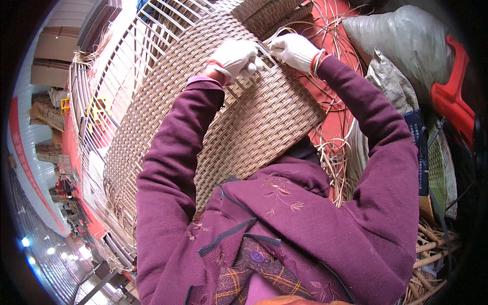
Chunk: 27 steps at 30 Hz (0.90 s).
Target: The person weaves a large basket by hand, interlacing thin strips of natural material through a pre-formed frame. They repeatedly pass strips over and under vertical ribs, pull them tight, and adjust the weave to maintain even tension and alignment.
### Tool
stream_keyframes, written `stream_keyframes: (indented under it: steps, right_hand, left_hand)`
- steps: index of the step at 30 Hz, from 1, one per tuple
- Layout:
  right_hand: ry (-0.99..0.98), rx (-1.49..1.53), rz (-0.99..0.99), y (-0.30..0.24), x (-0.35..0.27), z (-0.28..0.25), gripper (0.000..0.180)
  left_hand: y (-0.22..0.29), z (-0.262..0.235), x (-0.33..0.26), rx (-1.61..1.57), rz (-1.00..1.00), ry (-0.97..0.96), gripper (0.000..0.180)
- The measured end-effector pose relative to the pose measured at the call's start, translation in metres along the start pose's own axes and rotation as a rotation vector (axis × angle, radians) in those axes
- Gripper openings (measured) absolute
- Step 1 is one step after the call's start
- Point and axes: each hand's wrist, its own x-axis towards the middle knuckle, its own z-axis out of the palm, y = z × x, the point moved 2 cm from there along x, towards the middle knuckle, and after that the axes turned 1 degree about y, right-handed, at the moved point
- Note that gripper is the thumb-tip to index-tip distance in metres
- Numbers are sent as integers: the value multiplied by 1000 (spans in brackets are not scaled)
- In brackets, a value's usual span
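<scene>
Closest to my eyes is the front of my purple embroidered jacket [284, 213], with a plaid collar and a purple button showing low on it. Both purple sleeves run up from it onto the woven wicker panel [244, 127], a broad tan piece of tight basket weave that lies tilted in front of me. Beyond its woven part the panel turns into bare ribs [147, 56], pale parallel bars not woven over.

Near the upper edge of the woven part, my left hand [235, 58], in a white work glove with a red cuff, is closed into a fist on the weave, fingers curled down against it. Just beside it, my right hand [294, 51], gloved the same way, is pinched shut on a thin pale wicker strand [268, 50] that runs between the two hands across the panel's top edge.

To the right of the panel, loose wicker strands [338, 152] lie tangled over a red floor [330, 122]. Farther right of the panel sit a grey plastic sack [401, 40] and a red plastic piece [452, 96].
</scene>
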Motion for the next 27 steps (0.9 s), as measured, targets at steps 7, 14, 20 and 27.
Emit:
stream_keyframes:
  steps: [7, 14, 20, 27]
  right_hand:
    - [-76, 291, 34, 12, 6, 1, 24]
    - [-90, 305, 44, 4, 6, 3, 21]
    - [359, -188, -141, -19, -3, -3, 20]
    - [134, 360, -157, -50, -1, -12, 30]
  left_hand:
    - [19, -6, 2, 21, -130, -93, 18]
    - [33, 9, 2, -24, -220, -57, 21]
    - [20, 9, -15, -247, -103, 33, 22]
    - [31, 8, -50, -504, 14, 143, 17]
